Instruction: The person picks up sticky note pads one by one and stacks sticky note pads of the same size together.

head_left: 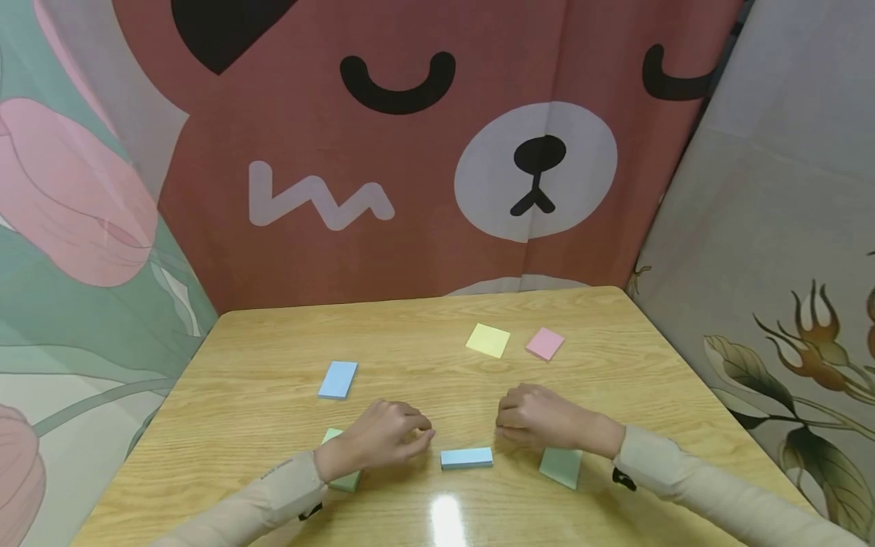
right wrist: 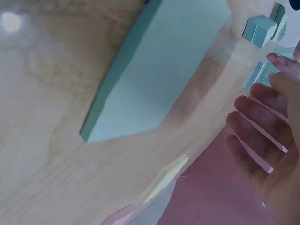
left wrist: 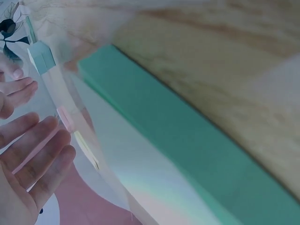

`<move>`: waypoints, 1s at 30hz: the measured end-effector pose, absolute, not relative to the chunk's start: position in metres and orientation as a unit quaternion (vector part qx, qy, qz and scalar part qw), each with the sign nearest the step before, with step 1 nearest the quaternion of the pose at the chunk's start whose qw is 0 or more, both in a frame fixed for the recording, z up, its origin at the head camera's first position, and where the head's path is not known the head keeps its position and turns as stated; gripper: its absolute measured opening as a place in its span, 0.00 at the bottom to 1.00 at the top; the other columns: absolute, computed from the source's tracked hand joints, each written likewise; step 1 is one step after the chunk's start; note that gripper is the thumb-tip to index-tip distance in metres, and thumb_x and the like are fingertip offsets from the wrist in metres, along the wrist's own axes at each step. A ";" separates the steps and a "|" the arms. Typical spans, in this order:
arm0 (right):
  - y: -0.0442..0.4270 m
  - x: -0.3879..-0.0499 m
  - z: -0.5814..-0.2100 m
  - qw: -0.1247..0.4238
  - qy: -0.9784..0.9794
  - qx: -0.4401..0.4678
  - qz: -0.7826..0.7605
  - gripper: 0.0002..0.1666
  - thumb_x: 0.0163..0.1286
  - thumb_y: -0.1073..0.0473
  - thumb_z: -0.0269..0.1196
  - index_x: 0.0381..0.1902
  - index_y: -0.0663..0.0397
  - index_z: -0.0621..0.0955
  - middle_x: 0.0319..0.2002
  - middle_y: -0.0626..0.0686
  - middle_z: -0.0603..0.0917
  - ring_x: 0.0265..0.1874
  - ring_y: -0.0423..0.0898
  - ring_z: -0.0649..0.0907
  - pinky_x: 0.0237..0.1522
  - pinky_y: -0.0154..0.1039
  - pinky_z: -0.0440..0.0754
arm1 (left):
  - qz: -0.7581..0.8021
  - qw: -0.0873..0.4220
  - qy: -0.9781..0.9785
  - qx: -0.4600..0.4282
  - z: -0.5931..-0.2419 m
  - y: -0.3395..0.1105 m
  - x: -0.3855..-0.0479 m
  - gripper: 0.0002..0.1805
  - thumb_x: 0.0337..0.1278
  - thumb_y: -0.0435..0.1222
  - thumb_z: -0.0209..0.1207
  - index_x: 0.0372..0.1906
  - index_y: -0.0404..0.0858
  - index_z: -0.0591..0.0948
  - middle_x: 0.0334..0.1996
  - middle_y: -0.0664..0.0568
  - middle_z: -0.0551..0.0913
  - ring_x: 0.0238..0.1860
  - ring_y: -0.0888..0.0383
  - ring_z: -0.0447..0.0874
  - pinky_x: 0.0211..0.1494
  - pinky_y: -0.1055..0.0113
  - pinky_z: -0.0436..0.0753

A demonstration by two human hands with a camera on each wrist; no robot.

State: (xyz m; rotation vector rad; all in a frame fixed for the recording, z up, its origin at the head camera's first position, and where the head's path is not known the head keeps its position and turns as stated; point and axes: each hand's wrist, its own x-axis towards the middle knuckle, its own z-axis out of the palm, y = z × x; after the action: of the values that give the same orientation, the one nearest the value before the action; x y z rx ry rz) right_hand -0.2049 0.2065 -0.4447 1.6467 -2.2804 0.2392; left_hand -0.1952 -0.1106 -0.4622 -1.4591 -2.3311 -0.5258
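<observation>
A light-blue block of sticky notes (head_left: 466,458) lies between the two hands at the near middle of the table, touched by neither. In the left wrist view this blue block (left wrist: 42,57) has a seam across its side. My left hand (head_left: 386,434) hovers left of it, fingers loosely bent and holding nothing. On the other side, my right hand (head_left: 543,418) is likewise bare, its relaxed fingers pointing inward. Beneath the left wrist sits a green sticky-note pad (head_left: 347,481), partly covered by the hand. A second, paler green pad (head_left: 562,466) lies below the right wrist.
Farther back on the wooden table (head_left: 410,342) are another blue pad (head_left: 338,380) at left, a yellow pad (head_left: 488,340) and a pink pad (head_left: 544,344) at right. A bear-print cloth (head_left: 307,258) hangs behind the table, with patterned cloths at both sides.
</observation>
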 end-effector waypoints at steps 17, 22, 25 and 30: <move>0.207 -0.215 -0.439 0.190 -0.806 0.553 0.088 0.05 0.67 0.54 0.68 0.30 0.45 0.86 0.29 0.40 0.84 0.29 0.36 0.79 0.35 0.36 0.80 | -0.177 0.164 -0.838 -0.489 -0.460 -0.123 -0.193 0.09 0.63 0.40 0.60 0.34 0.42 0.89 0.31 0.55 0.88 0.17 0.76 0.65 0.17 0.86 0.62; 0.207 -0.219 -0.438 0.206 -0.808 0.545 0.086 0.07 0.67 0.53 0.67 0.29 0.46 0.86 0.29 0.41 0.84 0.29 0.38 0.80 0.34 0.37 0.80 | -0.171 0.164 -0.842 -0.485 -0.461 -0.127 -0.193 0.10 0.63 0.41 0.60 0.35 0.42 0.89 0.33 0.55 0.88 0.18 0.73 0.70 0.19 0.86 0.64; 0.208 -0.222 -0.438 0.219 -0.807 0.541 0.088 0.07 0.66 0.53 0.68 0.30 0.48 0.86 0.29 0.42 0.85 0.30 0.39 0.81 0.35 0.38 0.81 | -0.163 0.161 -0.846 -0.482 -0.461 -0.129 -0.193 0.10 0.63 0.42 0.60 0.37 0.42 0.89 0.33 0.54 0.88 0.17 0.74 0.68 0.17 0.86 0.62; 0.211 -0.226 -0.439 0.230 -0.814 0.526 0.086 0.08 0.66 0.51 0.68 0.31 0.48 0.86 0.31 0.43 0.85 0.32 0.41 0.82 0.38 0.43 0.82 | -0.155 0.160 -0.849 -0.479 -0.461 -0.133 -0.192 0.10 0.62 0.42 0.61 0.38 0.41 0.88 0.32 0.53 0.87 0.17 0.73 0.67 0.16 0.85 0.60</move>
State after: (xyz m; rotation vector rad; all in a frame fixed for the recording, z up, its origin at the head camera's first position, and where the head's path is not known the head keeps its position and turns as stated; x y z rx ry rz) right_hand -0.2258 0.2111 -0.4390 1.4458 -2.2400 0.2368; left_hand -0.1923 -0.1325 -0.4606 -1.3696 -2.4258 -0.4429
